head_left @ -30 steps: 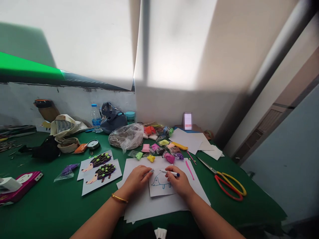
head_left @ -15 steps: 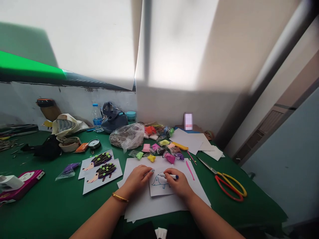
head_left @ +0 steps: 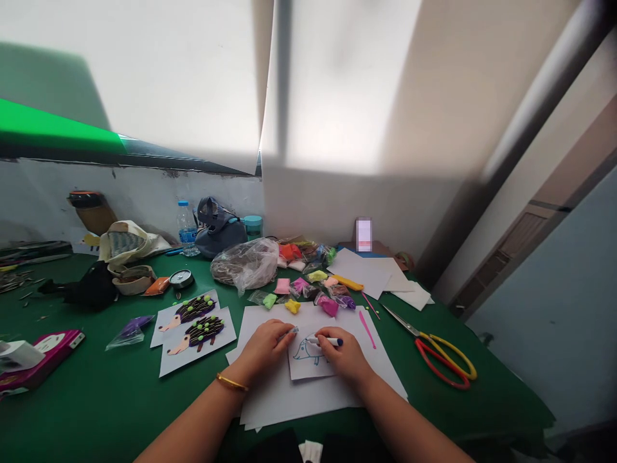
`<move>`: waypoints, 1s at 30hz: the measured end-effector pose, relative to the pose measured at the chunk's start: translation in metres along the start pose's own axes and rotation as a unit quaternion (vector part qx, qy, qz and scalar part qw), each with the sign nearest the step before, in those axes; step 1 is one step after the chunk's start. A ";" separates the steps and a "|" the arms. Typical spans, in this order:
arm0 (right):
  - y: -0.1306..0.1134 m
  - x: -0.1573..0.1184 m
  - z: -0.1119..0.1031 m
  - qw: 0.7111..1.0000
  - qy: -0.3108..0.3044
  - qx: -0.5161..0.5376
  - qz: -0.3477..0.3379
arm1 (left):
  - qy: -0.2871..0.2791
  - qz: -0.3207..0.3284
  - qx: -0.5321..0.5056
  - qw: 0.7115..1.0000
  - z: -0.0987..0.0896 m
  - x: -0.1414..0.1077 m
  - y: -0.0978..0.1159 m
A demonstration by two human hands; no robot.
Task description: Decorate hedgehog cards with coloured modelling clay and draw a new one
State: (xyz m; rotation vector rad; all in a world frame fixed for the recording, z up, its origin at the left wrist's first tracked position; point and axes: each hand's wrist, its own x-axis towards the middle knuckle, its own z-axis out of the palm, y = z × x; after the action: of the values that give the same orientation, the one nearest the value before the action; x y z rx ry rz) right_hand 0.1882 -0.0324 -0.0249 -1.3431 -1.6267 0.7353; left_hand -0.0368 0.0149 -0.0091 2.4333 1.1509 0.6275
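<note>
A marker point(head_left: 334, 342) with a dark blue end is pinched in my right hand point(head_left: 346, 360). Its tip touches a small white sheet of paper point(head_left: 301, 372), which carries a blue outline drawing of a hedgehog point(head_left: 306, 351). My left hand point(head_left: 265, 345) rests at that sheet's left edge, its fingers closed on a small pale cap point(head_left: 294, 330). Under both hands lie larger white sheets point(head_left: 274, 405). To the left are two cards point(head_left: 219, 339) bearing hedgehogs made of dark, pink and green clay. My right fingers hide part of the drawing.
Bagged clay pieces point(head_left: 328, 305) lie beyond the paper, near a plastic bag point(head_left: 245, 265). A pink clay tool point(head_left: 367, 329) lies on the sheets. Large scissors point(head_left: 434, 350) lie right. A purple clay bag point(head_left: 131, 328) and magenta box point(head_left: 53, 360) are left. A phone point(head_left: 364, 235) stands behind.
The marker tip has shifted very slightly on the small sheet, and the blue line by the tip looks a little longer. My left hand stays in place.
</note>
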 end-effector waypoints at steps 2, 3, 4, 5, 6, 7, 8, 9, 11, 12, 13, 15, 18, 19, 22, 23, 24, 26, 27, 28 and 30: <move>-0.001 0.000 0.000 1.000 -0.002 -0.006 -0.001 | 0.003 0.002 -0.004 1.000 0.000 0.000 0.000; -0.001 0.001 0.000 1.000 -0.003 -0.008 -0.001 | 0.005 0.003 -0.007 1.000 0.000 0.000 0.001; -0.002 0.001 0.000 1.000 -0.004 -0.011 0.000 | 0.008 0.004 -0.010 1.000 0.000 0.000 0.001; -0.002 0.001 0.000 1.000 -0.006 -0.012 0.001 | 0.009 0.004 -0.011 1.000 -0.001 0.000 0.001; -0.002 0.001 0.000 1.000 -0.007 -0.013 0.002 | 0.009 0.004 -0.012 1.000 -0.001 0.000 0.002; -0.002 0.001 -0.001 1.000 -0.008 -0.014 0.002 | 0.008 0.003 -0.011 1.000 -0.001 -0.001 0.002; -0.002 0.001 -0.001 1.000 -0.006 -0.015 0.003 | 0.006 0.001 -0.011 1.000 -0.001 -0.001 0.003; -0.002 0.001 -0.001 1.000 -0.003 -0.016 0.003 | 0.004 0.000 -0.010 1.000 -0.001 0.000 0.003; -0.002 0.001 -0.001 1.000 0.002 -0.016 0.002 | 0.001 -0.001 -0.009 1.000 -0.002 0.000 0.004; -0.002 0.000 -0.001 1.000 0.003 -0.014 -0.001 | 0.000 -0.002 -0.009 1.000 -0.002 0.000 0.004; -0.001 0.000 -0.002 1.000 0.005 -0.011 -0.005 | -0.001 -0.002 -0.009 1.000 -0.002 0.000 0.004; -0.001 0.000 -0.002 1.000 0.011 -0.004 -0.010 | -0.004 -0.002 -0.009 1.000 -0.003 0.000 0.004; -0.001 0.000 -0.001 1.000 0.020 -0.004 -0.006 | -0.004 -0.003 -0.010 1.000 -0.003 0.000 0.004; -0.001 0.000 -0.001 1.000 0.017 -0.008 -0.004 | -0.004 -0.003 -0.012 1.000 -0.003 0.000 0.004; -0.001 0.000 -0.001 1.000 0.006 -0.021 -0.002 | -0.005 -0.004 -0.015 1.000 -0.003 0.000 0.005; -0.002 0.000 -0.001 1.000 0.004 -0.022 -0.002 | -0.006 -0.006 -0.015 1.000 -0.004 0.000 0.005; -0.002 0.000 -0.001 1.000 0.003 -0.023 -0.002 | -0.006 -0.007 -0.015 1.000 -0.004 0.000 0.005; -0.003 0.000 -0.001 1.000 0.002 -0.025 -0.004 | -0.007 -0.009 -0.015 1.000 -0.004 0.000 0.006; -0.004 0.000 -0.001 1.000 0.000 -0.028 -0.005 | -0.008 -0.009 -0.016 1.000 -0.004 0.000 0.006; -0.004 0.000 -0.002 0.999 -0.001 -0.031 -0.006 | -0.009 -0.008 -0.016 1.000 -0.004 0.000 0.005; -0.004 0.000 -0.001 0.999 0.002 -0.035 -0.004 | -0.008 -0.007 -0.015 1.000 -0.004 0.000 0.005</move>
State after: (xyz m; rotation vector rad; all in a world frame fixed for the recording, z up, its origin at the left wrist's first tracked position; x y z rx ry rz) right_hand 0.1875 -0.0338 -0.0205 -1.3853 -1.6675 0.6772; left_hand -0.0357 0.0122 -0.0034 2.3983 1.1432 0.6158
